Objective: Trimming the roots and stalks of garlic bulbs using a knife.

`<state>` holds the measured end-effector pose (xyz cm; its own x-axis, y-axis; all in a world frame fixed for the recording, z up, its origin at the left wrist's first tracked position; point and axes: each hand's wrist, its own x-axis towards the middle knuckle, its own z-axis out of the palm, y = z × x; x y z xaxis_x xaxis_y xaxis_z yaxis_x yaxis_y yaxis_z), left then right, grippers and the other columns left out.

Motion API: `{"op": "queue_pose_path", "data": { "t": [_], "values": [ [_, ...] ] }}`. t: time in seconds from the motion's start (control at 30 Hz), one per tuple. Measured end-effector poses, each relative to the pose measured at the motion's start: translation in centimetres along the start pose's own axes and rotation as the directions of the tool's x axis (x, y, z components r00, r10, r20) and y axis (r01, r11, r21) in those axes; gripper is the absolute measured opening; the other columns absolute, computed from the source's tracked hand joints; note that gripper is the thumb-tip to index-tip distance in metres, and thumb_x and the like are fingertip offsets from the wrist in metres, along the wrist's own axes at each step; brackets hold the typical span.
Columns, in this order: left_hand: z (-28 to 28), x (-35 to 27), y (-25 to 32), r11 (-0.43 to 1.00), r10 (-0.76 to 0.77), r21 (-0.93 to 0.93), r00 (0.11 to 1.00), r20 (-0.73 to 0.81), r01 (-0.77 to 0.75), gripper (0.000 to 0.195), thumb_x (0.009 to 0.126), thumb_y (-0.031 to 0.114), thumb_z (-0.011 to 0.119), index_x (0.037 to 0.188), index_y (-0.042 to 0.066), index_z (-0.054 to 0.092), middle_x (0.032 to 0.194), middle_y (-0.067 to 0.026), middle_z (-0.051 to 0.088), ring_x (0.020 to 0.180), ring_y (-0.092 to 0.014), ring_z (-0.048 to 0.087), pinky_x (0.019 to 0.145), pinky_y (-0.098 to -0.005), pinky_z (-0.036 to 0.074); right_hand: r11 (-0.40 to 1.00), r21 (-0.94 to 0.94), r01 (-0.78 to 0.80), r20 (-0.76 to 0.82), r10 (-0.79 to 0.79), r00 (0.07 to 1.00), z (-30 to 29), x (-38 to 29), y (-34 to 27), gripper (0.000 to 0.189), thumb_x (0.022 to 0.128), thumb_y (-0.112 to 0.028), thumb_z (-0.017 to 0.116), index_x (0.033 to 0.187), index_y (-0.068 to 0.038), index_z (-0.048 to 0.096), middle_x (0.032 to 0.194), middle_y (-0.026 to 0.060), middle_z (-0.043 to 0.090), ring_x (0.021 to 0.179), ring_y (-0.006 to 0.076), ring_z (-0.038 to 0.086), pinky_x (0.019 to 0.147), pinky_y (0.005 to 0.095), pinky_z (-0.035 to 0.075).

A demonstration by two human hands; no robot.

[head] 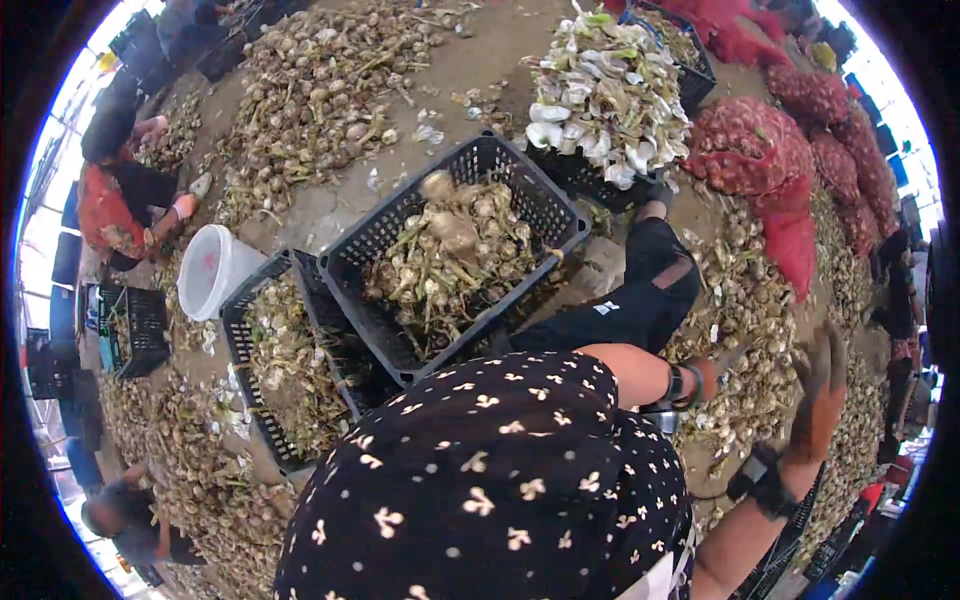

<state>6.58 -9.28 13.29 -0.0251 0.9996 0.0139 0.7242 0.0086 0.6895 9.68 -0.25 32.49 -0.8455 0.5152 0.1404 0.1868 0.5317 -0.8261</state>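
My left hand (pixel 706 379), with a dark band on its wrist, reaches over a heap of garlic bulbs (pixel 739 307). Its fingers are blurred, so any grip is unclear. Lower right, my right hand (pixel 821 397) is raised above the heap, greyish fingers apart and nothing visible between them. A black wristwatch (pixel 765 480) sits on that arm. Beside my bent leg (pixel 652 277) stands a black plastic crate (pixel 551 195) partly filled with stalked garlic bulbs (pixel 442 277). Blurred pale bulbs (pixel 454 229) show above its contents. A metallic object (pixel 667 421) appears below my left wrist.
Another crate (pixel 289 457) holds garlic stalks and scraps, beside a white plastic bucket (pixel 206 274). Whitish garlic (pixel 600 105) is piled high over a crate at the top. Red mesh sacks (pixel 750 146) stand upper right. Other people (pixel 124 187) crouch near garlic heaps (pixel 322 97) on the left.
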Motion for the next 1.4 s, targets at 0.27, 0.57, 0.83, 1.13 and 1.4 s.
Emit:
{"op": "queue_pose_path", "data": {
  "t": [0.27,0.57,0.83,1.13,1.4],
  "values": [
    [-3.4,4.1,4.7,0.953,0.296,0.054,0.955,0.032,-0.297,0.030,0.069,0.016,0.050,0.096,0.002,0.052,0.099,-0.0166,0.052,0.091,-0.029,0.049,0.074,-0.0400,0.041,0.936,0.140,-0.324,-0.006,0.327,0.945,-3.7,-11.1,8.8,0.042,0.082,-0.027,0.043,0.115,-0.002,0.041,0.110,0.0124,0.046,0.095,0.0215,0.048,0.079,0.0296,0.040],
    [-17.1,2.4,-8.2,0.994,-0.021,-0.104,0.846,-0.533,-0.041,0.033,0.075,0.020,0.048,0.101,0.001,0.049,0.098,-0.0193,0.051,0.092,-0.032,0.049,0.082,-0.0397,0.038,0.816,0.557,-0.151,-0.617,0.529,0.583,-12.8,-16.4,1.4,0.036,0.077,-0.038,0.054,0.093,-0.006,0.053,0.066,-0.0003,0.048,0.048,0.0062,0.041,0.040,0.0188,0.033],
    [-18.2,-19.1,-33.1,0.338,-0.798,0.654,0.574,-0.181,0.677,0.032,0.076,0.024,0.047,0.099,0.003,0.052,0.093,-0.0168,0.056,0.084,-0.031,0.055,0.075,-0.0395,0.043,0.768,0.638,-0.066,-0.769,0.628,-0.121,-15.1,-35.5,3.2,0.027,0.075,-0.041,0.054,0.071,-0.015,0.049,0.056,-0.0017,0.046,0.045,0.0091,0.044,0.037,0.0225,0.035],
    [-14.6,-26.0,-36.7,0.395,-0.526,0.900,0.848,0.059,0.182,0.034,0.080,0.025,0.039,0.105,0.005,0.049,0.098,-0.0147,0.055,0.090,-0.028,0.053,0.078,-0.0401,0.040,0.461,0.888,-0.004,-0.448,0.862,-0.237,-2.9,-47.7,18.7,0.031,0.077,-0.043,0.046,0.077,-0.014,0.056,0.063,0.0021,0.054,0.048,0.0162,0.049,0.042,0.0310,0.039],
    [-13.6,-21.5,-26.4,0.233,-0.951,0.552,0.307,-0.044,0.801,0.088,0.064,0.058,0.048,0.128,0.005,0.019,0.117,-0.0217,0.041,0.107,-0.034,0.040,0.089,-0.0403,0.034,0.251,0.962,-0.108,-0.263,0.958,-0.117,0.1,-48.6,17.1,0.028,0.078,-0.040,0.049,0.061,-0.017,0.049,0.046,-0.0016,0.041,0.036,0.0125,0.038,0.034,0.0257,0.032]
  ]
}}
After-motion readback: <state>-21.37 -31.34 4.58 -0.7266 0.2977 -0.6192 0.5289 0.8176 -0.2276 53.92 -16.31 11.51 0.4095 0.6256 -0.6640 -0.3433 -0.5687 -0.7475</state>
